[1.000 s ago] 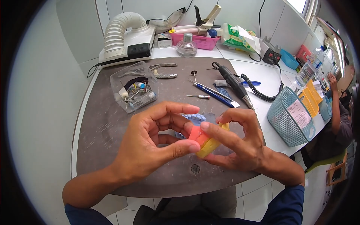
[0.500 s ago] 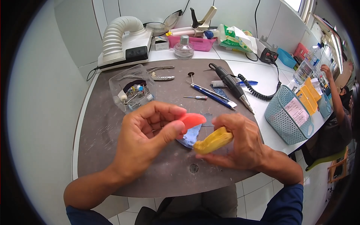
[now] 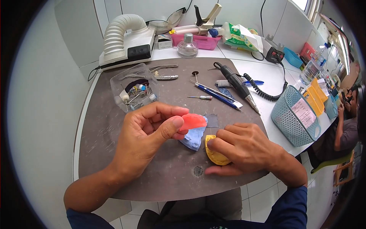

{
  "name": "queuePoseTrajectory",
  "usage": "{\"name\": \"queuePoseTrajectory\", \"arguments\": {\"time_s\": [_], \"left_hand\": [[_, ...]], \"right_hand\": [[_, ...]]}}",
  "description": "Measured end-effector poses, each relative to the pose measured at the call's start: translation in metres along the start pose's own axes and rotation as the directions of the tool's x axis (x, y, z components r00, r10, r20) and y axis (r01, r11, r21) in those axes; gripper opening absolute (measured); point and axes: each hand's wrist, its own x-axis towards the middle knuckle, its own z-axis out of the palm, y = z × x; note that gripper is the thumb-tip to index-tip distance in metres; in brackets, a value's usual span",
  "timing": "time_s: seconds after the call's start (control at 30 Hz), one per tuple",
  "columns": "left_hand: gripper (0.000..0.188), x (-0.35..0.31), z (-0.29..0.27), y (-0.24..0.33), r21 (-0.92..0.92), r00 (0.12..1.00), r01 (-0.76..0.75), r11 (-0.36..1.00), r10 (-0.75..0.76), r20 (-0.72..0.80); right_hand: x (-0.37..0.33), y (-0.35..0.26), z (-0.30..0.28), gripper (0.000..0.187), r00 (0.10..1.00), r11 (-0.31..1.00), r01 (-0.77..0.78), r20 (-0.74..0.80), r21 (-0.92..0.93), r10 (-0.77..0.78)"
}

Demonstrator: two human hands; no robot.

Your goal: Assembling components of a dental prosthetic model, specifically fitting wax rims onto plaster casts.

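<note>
My left hand (image 3: 139,143) is closed in a pinch on a thin, curved pink dental base plate (image 3: 194,121), held by its left end between thumb and fingers. The plate hangs above a light blue dental cast (image 3: 193,139) and hides the cast's far part. To the right, my right hand (image 3: 249,147) reaches over a yellow dental cast (image 3: 215,157) low at the table, with fingers curled on its top and right side and the thumb stretched along the near side. Much of the yellow cast is under this hand.
Beyond my hands lie a rotary handpiece (image 3: 239,86), a blue pen-like tool (image 3: 217,95), a small screwdriver-like tool (image 3: 200,97) and pliers (image 3: 166,77). A clear box of burs (image 3: 133,89) sits left, a blue-grey basket (image 3: 293,118) right. Another person (image 3: 345,126) sits far right.
My right hand has lowered the yellow cast and turned it, so its top faces up under my fingers. The pink plate has tilted to show its broad face. The other person's arm has come down.
</note>
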Motion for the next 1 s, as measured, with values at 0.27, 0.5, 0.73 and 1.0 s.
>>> {"name": "queuePoseTrajectory", "arguments": {"time_s": [0.27,0.5,0.73,1.0], "left_hand": [[0.031,0.000,0.004,0.005,-0.008,0.998,0.053,0.999,-0.052,0.022],[0.037,0.002,0.000,-0.002,0.086,0.999,-0.033,0.996,0.030,0.033],[0.036,0.002,-0.003,-0.004,0.089,0.999,-0.030,0.996,0.027,0.034],[0.036,0.007,-0.005,-0.004,0.068,0.991,-0.121,0.990,0.117,0.059]], "right_hand": [[-0.003,0.009,-0.010,0.057,0.989,0.989,-0.132,-0.059,0.073,0.136],[-0.006,0.019,-0.016,0.075,0.986,0.946,-0.119,0.145,0.302,0.077],[0.003,0.022,-0.014,0.043,0.979,0.895,-0.151,-0.061,0.419,0.194],[0.039,0.026,-0.019,0.019,0.969,0.826,-0.120,-0.117,0.551,0.219]]}}
